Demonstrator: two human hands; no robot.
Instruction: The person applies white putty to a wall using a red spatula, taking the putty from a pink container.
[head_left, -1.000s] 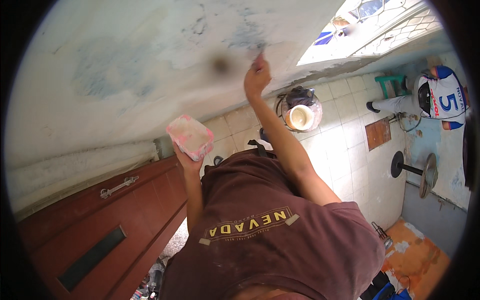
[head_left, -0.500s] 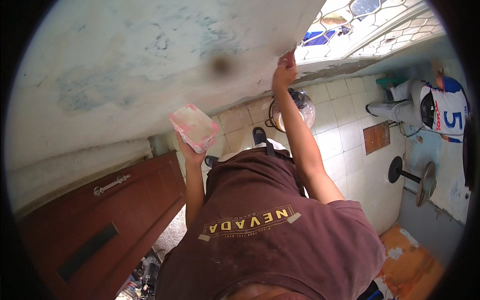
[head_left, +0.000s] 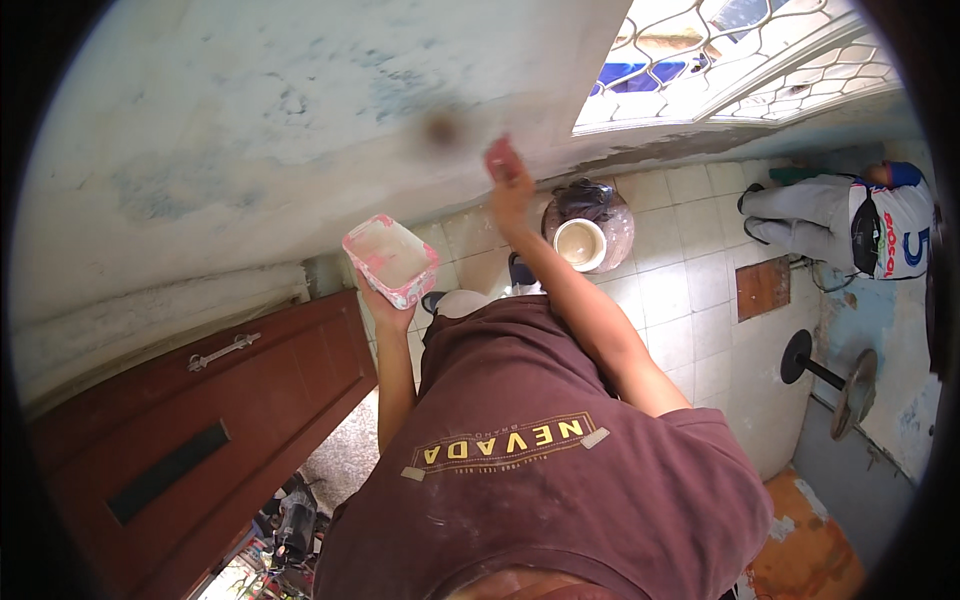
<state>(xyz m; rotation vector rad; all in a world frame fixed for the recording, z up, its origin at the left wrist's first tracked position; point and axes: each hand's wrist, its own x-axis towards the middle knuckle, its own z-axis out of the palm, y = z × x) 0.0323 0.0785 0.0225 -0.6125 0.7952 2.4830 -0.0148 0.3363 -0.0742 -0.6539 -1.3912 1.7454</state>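
The left grip [head_left: 385, 305] is closed around the lower side of a pink-and-white tub [head_left: 405, 291], which sits just above that grip with its open top facing up, a little tilted. Pale paste [head_left: 385, 250] lies inside. How the fingers spread underneath is hidden. The right grip [head_left: 510, 195] is clenched on a flat red tool [head_left: 503, 158], which juts out beyond the knuckles in front of the patchy wall [head_left: 250, 130]; both are blurred, so I cannot tell whether the tool touches the wall.

The tub looks the likelier thing to slip: one grip alone bears it from below, and smears on its sides could make it slick. Should it tip further, paste could drop to the tiled floor [head_left: 690, 290] below the left grip, near the dark sandals [head_left: 521, 268], and make the footing slippery. A white pot [head_left: 580, 267] stands on the right grip's right, lower down, beside a dark bag [head_left: 582, 200]; a careless step could knock it. A wide swing rightward could catch the tool on the window grille [head_left: 655, 77].
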